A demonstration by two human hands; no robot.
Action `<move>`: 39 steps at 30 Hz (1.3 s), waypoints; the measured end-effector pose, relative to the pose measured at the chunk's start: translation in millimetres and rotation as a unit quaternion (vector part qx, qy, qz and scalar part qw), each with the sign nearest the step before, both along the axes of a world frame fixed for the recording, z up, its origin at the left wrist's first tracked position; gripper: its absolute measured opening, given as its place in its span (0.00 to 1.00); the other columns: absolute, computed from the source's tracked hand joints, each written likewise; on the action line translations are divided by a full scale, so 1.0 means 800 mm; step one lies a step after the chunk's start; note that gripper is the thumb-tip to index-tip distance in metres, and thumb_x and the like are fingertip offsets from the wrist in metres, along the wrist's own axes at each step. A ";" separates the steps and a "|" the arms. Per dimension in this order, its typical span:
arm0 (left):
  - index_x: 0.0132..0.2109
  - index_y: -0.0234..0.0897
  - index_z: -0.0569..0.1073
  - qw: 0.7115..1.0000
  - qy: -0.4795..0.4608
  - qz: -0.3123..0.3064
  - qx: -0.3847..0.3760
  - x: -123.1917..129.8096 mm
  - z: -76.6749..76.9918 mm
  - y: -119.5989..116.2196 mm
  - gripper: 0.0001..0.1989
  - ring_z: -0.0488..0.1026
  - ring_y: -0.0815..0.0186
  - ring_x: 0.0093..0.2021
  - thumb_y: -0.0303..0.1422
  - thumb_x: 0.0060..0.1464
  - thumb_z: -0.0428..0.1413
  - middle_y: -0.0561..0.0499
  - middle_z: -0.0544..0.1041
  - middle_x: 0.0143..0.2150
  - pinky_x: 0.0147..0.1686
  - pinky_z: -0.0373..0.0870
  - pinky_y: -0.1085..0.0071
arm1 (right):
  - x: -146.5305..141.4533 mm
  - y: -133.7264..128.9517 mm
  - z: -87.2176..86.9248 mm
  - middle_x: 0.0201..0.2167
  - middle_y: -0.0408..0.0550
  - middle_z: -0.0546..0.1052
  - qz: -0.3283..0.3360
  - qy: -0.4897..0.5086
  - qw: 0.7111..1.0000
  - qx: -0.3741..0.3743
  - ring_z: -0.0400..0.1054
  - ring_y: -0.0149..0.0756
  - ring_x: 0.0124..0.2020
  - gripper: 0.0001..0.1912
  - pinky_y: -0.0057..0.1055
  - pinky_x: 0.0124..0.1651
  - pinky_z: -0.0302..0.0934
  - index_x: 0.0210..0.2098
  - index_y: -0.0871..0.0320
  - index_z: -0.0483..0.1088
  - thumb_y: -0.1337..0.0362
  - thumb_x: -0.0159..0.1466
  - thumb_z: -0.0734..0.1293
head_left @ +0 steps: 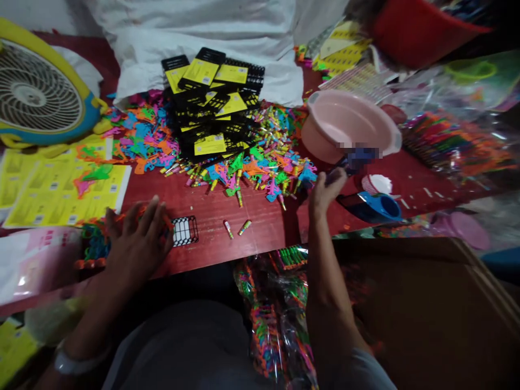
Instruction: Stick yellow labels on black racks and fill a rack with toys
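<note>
My left hand point(136, 238) lies flat, fingers spread, on a small black-and-white plastic tray point(184, 231) and an orange piece on the red table point(211, 208). My right hand point(325, 189) reaches toward the pink bowl point(349, 124) and grips a dark object point(353, 160) that is blurred. Between my hands lie two small tubes point(236, 227). Behind them spreads a heap of colourful plastic toy pieces point(260, 162) and a stack of black-and-yellow packaged cards point(215, 103).
A yellow-blue fan point(36, 92) stands at the far left, yellow card sheets point(52, 189) below it. A blue tape dispenser point(374, 206) sits right of my right hand. Plastic bags of toys point(276, 314) hang below the table edge, a cardboard box point(426, 303) at right.
</note>
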State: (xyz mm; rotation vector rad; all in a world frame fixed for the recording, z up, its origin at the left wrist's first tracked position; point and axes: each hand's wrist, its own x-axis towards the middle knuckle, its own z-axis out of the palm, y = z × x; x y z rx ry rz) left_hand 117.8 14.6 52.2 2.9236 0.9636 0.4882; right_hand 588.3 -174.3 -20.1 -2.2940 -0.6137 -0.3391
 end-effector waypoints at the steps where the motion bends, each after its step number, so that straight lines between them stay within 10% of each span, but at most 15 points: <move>1: 0.77 0.50 0.49 1.000 -0.002 0.004 -0.004 0.001 0.001 0.000 0.36 0.58 0.42 0.74 0.38 0.67 0.53 0.43 0.63 0.74 0.73 0.31 0.31 | -0.030 0.009 -0.009 0.58 0.66 0.70 0.037 0.022 0.999 0.002 0.66 0.51 0.60 0.24 0.51 0.63 0.61 0.63 0.63 0.61 0.63 0.71 0.51; 7: 0.74 0.45 0.56 1.000 -0.005 0.002 -0.015 0.002 0.004 0.004 0.31 0.58 0.42 0.73 0.39 0.68 0.51 0.41 0.62 0.75 0.72 0.30 0.33 | -0.171 0.093 -0.029 0.40 0.54 0.79 0.203 0.112 0.970 -0.070 0.72 0.45 0.46 0.13 0.40 0.53 0.67 0.38 0.57 0.75 0.55 0.66 0.65; 13: 0.74 0.42 0.57 0.999 0.009 -0.022 -0.048 -0.011 0.006 0.009 0.31 0.55 0.41 0.74 0.44 0.68 0.50 0.41 0.60 0.76 0.72 0.27 0.34 | -0.189 0.134 -0.021 0.16 0.43 0.68 0.266 0.186 0.921 -0.215 0.67 0.37 0.25 0.17 0.33 0.37 0.63 0.19 0.54 0.68 0.58 0.63 0.69; 20: 0.71 0.42 0.62 0.995 0.038 -0.051 -0.080 -0.026 0.022 0.023 0.32 0.51 0.41 0.76 0.54 0.68 0.46 0.38 0.57 0.77 0.71 0.29 0.32 | -0.203 0.107 -0.011 0.23 0.51 0.76 0.173 0.167 0.914 -0.326 0.74 0.45 0.34 0.10 0.36 0.40 0.65 0.27 0.57 0.74 0.59 0.61 0.70; 25: 0.68 0.40 0.66 0.993 0.032 -0.083 -0.074 -0.009 0.029 0.026 0.32 0.43 0.40 0.78 0.54 0.68 0.45 0.37 0.53 0.78 0.70 0.30 0.30 | -0.206 0.046 0.002 0.37 0.59 0.78 0.090 0.119 0.958 -0.243 0.74 0.51 0.43 0.11 0.46 0.49 0.68 0.43 0.61 0.73 0.63 0.62 0.68; 29: 0.65 0.40 0.70 0.992 0.036 -0.086 -0.087 -0.003 0.019 0.030 0.26 0.54 0.44 0.76 0.47 0.70 0.45 0.39 0.63 0.74 0.73 0.35 0.37 | -0.234 0.045 0.003 0.37 0.55 0.75 0.165 0.148 0.968 -0.116 0.71 0.49 0.44 0.09 0.47 0.52 0.67 0.42 0.58 0.70 0.60 0.65 0.66; 39: 0.64 0.39 0.69 0.991 0.072 -0.084 -0.081 -0.005 0.027 0.029 0.21 0.54 0.51 0.76 0.39 0.71 0.44 0.45 0.63 0.74 0.73 0.45 0.44 | -0.353 0.138 -0.031 0.30 0.42 0.74 0.351 0.334 0.873 0.051 0.72 0.39 0.36 0.09 0.36 0.45 0.68 0.38 0.53 0.68 0.58 0.63 0.70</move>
